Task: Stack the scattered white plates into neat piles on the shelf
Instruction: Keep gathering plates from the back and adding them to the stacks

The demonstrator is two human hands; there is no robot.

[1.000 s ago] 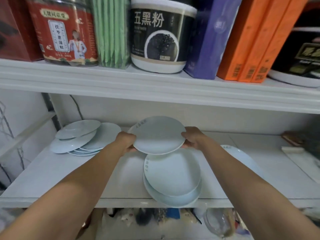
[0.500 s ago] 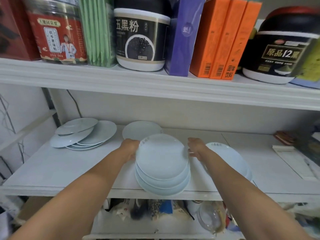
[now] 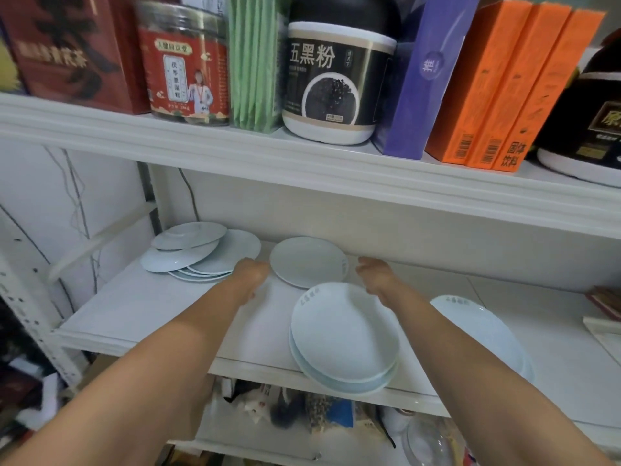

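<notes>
A pile of white plates [image 3: 344,338] sits at the front edge of the white shelf [image 3: 151,311], slightly overhanging it. Behind it lies a single white plate [image 3: 307,262]. My left hand [image 3: 252,272] is at that plate's left rim and my right hand [image 3: 374,274] is at its right side; neither visibly grips it. A loose heap of several plates [image 3: 198,252] lies at the back left. Another plate [image 3: 480,331] lies to the right, partly hidden by my right forearm.
The upper shelf [image 3: 302,163] hangs low overhead, carrying jars, green packets and orange boxes [image 3: 504,85]. A brown item [image 3: 605,299] lies at the shelf's far right. A lower level holds bags and a glass jar [image 3: 426,442].
A second ago both hands held a plate in the air. They set it on the front pile, let go and reached back to the single plate behind.
</notes>
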